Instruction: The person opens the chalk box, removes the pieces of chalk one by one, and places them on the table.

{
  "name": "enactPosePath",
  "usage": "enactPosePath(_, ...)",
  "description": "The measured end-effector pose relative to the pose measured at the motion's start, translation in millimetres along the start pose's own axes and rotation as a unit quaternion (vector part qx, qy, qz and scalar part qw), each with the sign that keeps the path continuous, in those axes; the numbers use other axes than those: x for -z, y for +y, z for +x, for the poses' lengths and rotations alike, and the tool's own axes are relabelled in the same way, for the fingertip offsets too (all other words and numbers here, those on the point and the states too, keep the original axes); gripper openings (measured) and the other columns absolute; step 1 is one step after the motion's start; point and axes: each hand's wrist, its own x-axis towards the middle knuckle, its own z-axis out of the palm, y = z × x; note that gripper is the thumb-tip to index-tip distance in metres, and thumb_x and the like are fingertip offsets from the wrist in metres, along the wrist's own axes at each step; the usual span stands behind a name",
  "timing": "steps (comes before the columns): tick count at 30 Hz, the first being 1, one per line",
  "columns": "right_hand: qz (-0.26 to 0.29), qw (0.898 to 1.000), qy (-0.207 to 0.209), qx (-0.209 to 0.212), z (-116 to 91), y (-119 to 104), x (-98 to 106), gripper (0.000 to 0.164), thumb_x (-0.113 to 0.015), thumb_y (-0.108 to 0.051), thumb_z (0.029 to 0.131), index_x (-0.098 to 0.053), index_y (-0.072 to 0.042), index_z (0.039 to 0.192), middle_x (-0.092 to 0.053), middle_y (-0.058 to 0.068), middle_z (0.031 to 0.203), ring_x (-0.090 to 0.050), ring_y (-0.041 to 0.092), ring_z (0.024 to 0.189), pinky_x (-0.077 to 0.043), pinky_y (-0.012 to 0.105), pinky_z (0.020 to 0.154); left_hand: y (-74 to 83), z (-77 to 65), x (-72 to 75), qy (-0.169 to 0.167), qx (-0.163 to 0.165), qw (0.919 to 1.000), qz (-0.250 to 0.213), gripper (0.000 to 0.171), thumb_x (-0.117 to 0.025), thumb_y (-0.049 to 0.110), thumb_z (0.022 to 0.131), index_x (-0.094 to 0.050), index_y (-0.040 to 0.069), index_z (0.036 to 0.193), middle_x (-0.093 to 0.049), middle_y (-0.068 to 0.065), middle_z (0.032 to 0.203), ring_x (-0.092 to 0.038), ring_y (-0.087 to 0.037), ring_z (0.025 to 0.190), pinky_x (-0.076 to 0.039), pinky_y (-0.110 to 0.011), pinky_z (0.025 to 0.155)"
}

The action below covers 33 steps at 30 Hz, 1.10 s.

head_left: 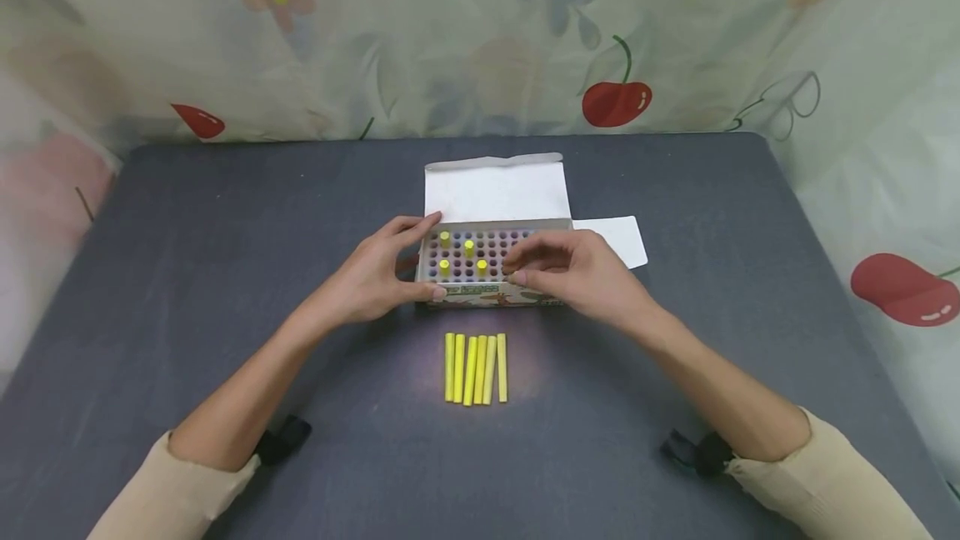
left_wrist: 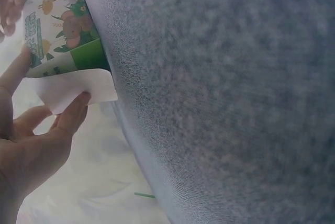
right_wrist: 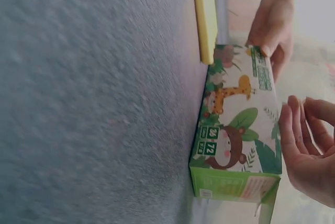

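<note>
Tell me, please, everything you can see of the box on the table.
The box looks like thin cardboard, white and green outside, printed with cartoon animals. It lies open on the dark table, white lid folded back at the far side, white side flap out to the right. Inside, rows of round holes hold four visible upright yellow sticks. The left hand grips its left end; the right hand partly hides its right half.

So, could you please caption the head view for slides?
Left hand gripping an open box, right hand over it; six yellow sticks lie in front.
</note>
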Motion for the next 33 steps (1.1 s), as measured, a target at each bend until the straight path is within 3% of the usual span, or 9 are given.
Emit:
enactPosePath(4,-0.006,1.000,0.006,0.002,9,2,2,0.018,-0.074,-0.006,0.089,-0.073,-0.010,0.107,-0.072,0.005,0.102,-0.070,0.021,0.092,-0.060,0.030,0.075,-0.9,-0.4,0.3,0.000,-0.002,1.0000,0.001,0.095,-0.083,0.016,0.084,-0.025,0.018,0.159,-0.035,-0.018,0.148,-0.041,-0.036,0.136,-0.049,-0.042,0.106)
enactPosePath(12,-0.019,1.000,-0.020,0.007,26,6,0,0.018,-0.073,-0.005,0.090,-0.074,-0.010,0.107,-0.072,0.005,0.103,-0.070,0.020,0.092,-0.059,0.031,0.077,-0.4,0.2,0.9,-0.005,0.003,1.0000,-0.003,0.096,-0.082,0.017,0.084,-0.023,0.018,0.160,-0.034,-0.018,0.149,-0.039,-0.036,0.137,-0.049,-0.044,0.107)
enactPosePath(22,-0.031,0.995,-0.098,0.016,42,12,-2,0.025,-0.074,-0.005,0.090,-0.074,-0.008,0.115,-0.073,0.003,0.110,-0.069,0.015,0.100,-0.060,0.032,0.086,-0.9,-1.1,0.9,-0.005,0.000,0.9999,-0.011,0.096,-0.082,0.016,0.084,-0.024,0.018,0.160,-0.035,-0.018,0.146,-0.040,-0.035,0.136,-0.049,-0.043,0.107)
enactPosePath(29,-0.092,0.990,-0.109,0.004,47,13,-5,0.023,-0.075,-0.011,0.090,-0.076,-0.014,0.113,-0.074,-0.005,0.105,-0.069,0.010,0.092,-0.059,0.032,0.077,0.4,-1.4,1.3,-0.007,0.002,1.0000,-0.006,0.097,-0.083,0.017,0.083,-0.024,0.018,0.160,-0.035,-0.017,0.147,-0.042,-0.035,0.134,-0.050,-0.043,0.106)
enactPosePath(33,-0.096,0.989,-0.110,0.001,48,13,-7,0.024,-0.076,-0.008,0.088,-0.077,-0.011,0.112,-0.074,-0.002,0.103,-0.070,0.010,0.091,-0.060,0.030,0.077,1.2,-1.6,2.0,-0.006,0.006,1.0000,0.003,0.097,-0.083,0.018,0.083,-0.023,0.019,0.160,-0.034,-0.018,0.149,-0.042,-0.036,0.134,-0.050,-0.044,0.105)
